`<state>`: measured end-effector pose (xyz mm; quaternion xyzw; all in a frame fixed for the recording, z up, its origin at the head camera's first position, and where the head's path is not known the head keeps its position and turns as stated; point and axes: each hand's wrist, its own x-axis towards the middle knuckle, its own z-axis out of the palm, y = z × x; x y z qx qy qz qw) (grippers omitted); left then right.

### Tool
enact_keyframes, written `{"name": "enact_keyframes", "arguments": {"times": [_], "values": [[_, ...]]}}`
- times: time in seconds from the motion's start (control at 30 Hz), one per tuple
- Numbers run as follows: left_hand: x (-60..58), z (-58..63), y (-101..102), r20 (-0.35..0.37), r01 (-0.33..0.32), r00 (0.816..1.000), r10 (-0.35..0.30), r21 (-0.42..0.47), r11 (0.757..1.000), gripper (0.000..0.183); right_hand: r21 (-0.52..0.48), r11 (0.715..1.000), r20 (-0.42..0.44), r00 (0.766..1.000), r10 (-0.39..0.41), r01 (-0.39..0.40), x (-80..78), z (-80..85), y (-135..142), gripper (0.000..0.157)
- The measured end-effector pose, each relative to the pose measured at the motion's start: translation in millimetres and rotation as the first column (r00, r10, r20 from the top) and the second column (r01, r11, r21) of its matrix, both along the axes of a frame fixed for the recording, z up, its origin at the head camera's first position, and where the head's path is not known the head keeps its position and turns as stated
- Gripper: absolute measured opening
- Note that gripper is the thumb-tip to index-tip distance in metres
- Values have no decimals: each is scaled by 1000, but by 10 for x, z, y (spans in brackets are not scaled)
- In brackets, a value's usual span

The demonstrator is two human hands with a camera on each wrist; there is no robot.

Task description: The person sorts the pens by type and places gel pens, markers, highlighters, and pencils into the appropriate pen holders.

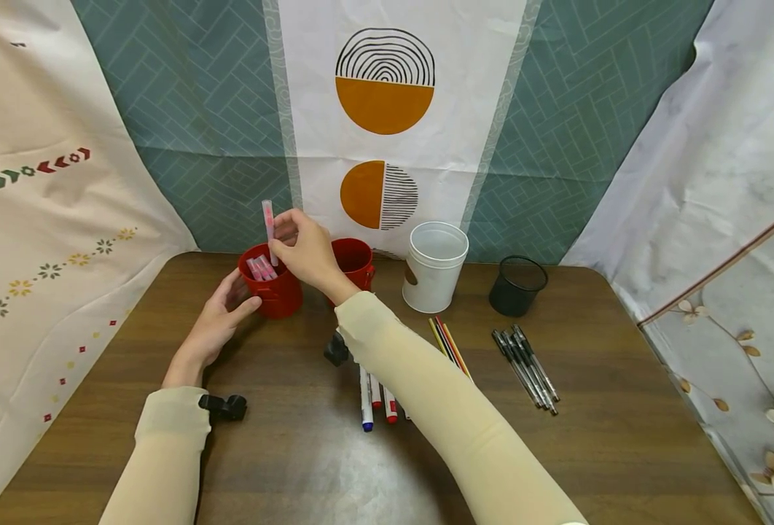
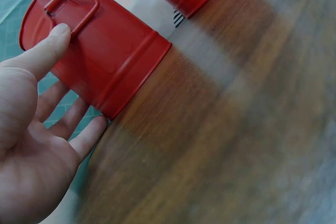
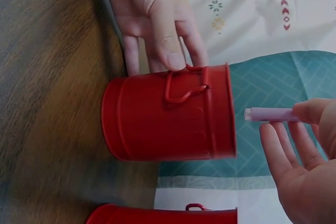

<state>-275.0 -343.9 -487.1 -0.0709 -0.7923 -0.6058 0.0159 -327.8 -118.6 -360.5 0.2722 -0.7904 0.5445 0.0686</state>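
Note:
A red metal bucket [image 1: 278, 295] stands at the back left of the table, with several pale pink sticks [image 1: 260, 267] inside. My left hand [image 1: 219, 321] holds its side; the thumb rests by the wire handle [image 2: 86, 11] and the fingers reach behind the wall. Above the bucket's mouth, my right hand [image 1: 308, 251] pinches a slim pink pen-like tube [image 1: 268, 219] between thumb and fingers. In the right wrist view this tube [image 3: 270, 114] points toward the rim, just apart from it. Its exact kind cannot be made out.
Beside it stand a second red bucket [image 1: 353, 259], a white canister [image 1: 434, 273] and a black mesh cup [image 1: 517, 288]. Whiteboard markers [image 1: 366, 401] and coloured pencils [image 1: 449, 343] lie partly under my right forearm. Several black-capped pens [image 1: 528, 372] lie at the right. Fabric hangs behind.

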Motion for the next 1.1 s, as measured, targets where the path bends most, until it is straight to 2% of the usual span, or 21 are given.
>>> {"name": "enact_keyframes", "arguments": {"times": [0.4,1.1], "values": [[9,-11,-7,-6,5,1000,-5,4,1000,84,61,998,18,1000,-12,11,-36,-123,-27,25],[3,4,7,-10,8,1000,-7,9,1000,83,75,997,41,999,-28,25,-58,-206,-56,26]]}}
